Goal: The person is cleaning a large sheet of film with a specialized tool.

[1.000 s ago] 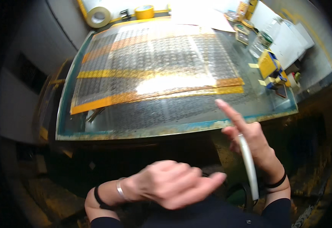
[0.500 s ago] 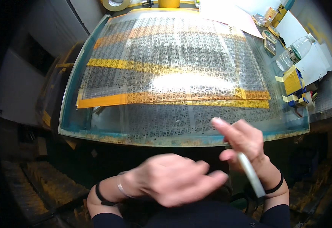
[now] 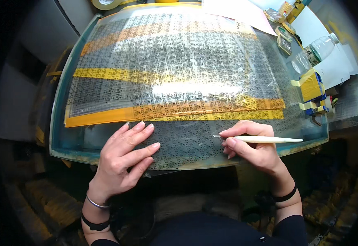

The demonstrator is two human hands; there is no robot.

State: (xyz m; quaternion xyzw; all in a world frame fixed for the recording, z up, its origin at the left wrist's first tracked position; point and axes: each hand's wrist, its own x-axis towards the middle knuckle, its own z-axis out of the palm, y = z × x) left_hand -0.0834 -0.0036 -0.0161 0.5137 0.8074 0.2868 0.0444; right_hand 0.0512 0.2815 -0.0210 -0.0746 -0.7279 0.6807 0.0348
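A glossy clear film sheet (image 3: 179,137), covered in rows of small black patterns, lies near the front edge of the glass-topped table (image 3: 105,143). My left hand (image 3: 123,158) rests flat at its left part, fingers stretched out and fingertips close to the orange strip (image 3: 99,117). On the right, my right hand (image 3: 255,145) grips a slim craft knife (image 3: 277,140) with a white tapering handle. The small metal tip points left, just over the film; whether it touches cannot be told.
More patterned sheets with a yellow strip (image 3: 101,74) lie behind, under bright glare. Along the right stand a blue-and-yellow tape dispenser (image 3: 312,88), a clear plastic bottle (image 3: 322,49) and small tape rolls. White paper (image 3: 240,14) and a large tape roll (image 3: 106,3) sit at the back.
My left hand has moved from in front of the table up onto the film. My right hand has turned the knife into a writing-like grip, tip toward the film. The view has shifted slightly.
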